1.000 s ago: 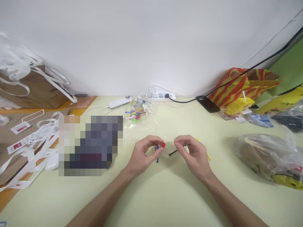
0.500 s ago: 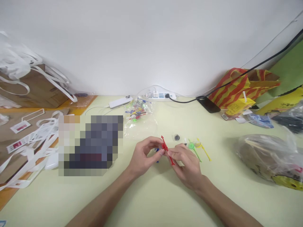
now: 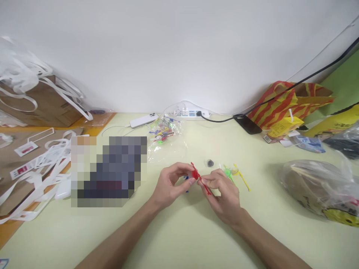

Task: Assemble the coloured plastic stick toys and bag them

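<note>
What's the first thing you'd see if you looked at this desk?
Two hands meet mid-desk: the left hand and right hand pinch a small red stick between them. Just right of it lie a green stick and a yellow stick. Far right, a red-and-yellow striped bag stands out against the wall.

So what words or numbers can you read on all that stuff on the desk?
None can be read.
White tags with red patches: print too small.
Yellow carton: print blurred.
Blue and white packet: print blurred.
Yellow bag: print blurred.
Red plastic piece held between the left hand and right hand: no writing shows.
</note>
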Available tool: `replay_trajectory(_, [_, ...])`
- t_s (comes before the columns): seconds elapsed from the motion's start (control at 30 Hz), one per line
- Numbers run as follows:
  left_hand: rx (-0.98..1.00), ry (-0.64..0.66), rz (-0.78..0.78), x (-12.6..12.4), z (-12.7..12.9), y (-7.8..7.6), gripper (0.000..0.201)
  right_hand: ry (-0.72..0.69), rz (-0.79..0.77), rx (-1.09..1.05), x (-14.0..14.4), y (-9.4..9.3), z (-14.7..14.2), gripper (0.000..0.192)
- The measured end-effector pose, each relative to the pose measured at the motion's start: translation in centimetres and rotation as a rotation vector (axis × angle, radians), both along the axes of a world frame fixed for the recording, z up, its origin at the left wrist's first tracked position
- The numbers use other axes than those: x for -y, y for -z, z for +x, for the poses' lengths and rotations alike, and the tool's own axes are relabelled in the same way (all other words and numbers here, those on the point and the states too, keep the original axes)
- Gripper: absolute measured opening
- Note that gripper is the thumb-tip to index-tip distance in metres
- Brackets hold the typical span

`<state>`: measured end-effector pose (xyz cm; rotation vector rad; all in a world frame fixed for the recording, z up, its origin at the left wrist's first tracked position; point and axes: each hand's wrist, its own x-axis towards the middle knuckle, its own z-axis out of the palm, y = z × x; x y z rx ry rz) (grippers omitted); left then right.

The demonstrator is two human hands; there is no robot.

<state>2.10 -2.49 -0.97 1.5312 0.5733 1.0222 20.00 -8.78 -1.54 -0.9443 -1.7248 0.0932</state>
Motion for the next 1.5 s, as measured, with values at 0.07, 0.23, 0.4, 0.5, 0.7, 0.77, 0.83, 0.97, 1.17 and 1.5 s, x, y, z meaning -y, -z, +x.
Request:
replay_trajectory(0.07, [-0.006,0.003,0.004,0.0,0.1,-0.1,0.017,0.026,0.01,-0.011,0.0,0.0,0.0,0.025])
replay_trajectory(0.23, [-0.008,0.003,0.006,0.3,0.3,-0.1,0.017,0.056,0.023,-0.001,-0.1,0.0,0.1,0.025])
replay_trajectory(0.4, [0.025,-0.018,-0.013,0.6,0.4,-0.3,0.02,0.074,0.017,0.006,0.0,0.0,0.0,0.024])
replay_trajectory(0.5, [0.034,-0.029,-0.046,0.6,0.5,-0.5,0.019,0.096,0.043,-0.013,0.0,0.0,0.0,0.022])
replay_trajectory(0.7, [0.057,-0.03,-0.091,0.8,0.7,-0.7,0.017,0.036,0.08,-0.052,-0.2,-0.1,-0.3,0.028])
replay_trajectory(0.77, [0.055,-0.035,-0.099,0.9,0.8,-0.7,0.017,0.039,0.089,-0.069,-0.2,-0.3,-0.5,0.029])
replay_trajectory(0.83, [0.049,-0.042,-0.105,0.9,0.8,-0.8,0.017,0.049,0.096,-0.09,-0.2,-0.4,-0.6,0.029])
replay_trajectory(0.97, [0.05,-0.046,-0.127,0.9,0.8,-0.8,0.018,0.029,0.077,-0.143,-0.1,-0.5,-0.8,0.03])
replay_trajectory(1.17, [0.056,-0.111,-0.205,0.9,0.9,-0.5,0.021,0.008,0.022,-0.278,-0.1,-0.1,-1.3,0.035])
replay_trajectory(1.5, [-0.007,-0.188,-0.056,0.5,1.0,-0.6,0.019,0.068,-0.097,-0.183,0.3,-0.7,-0.8,0.039])
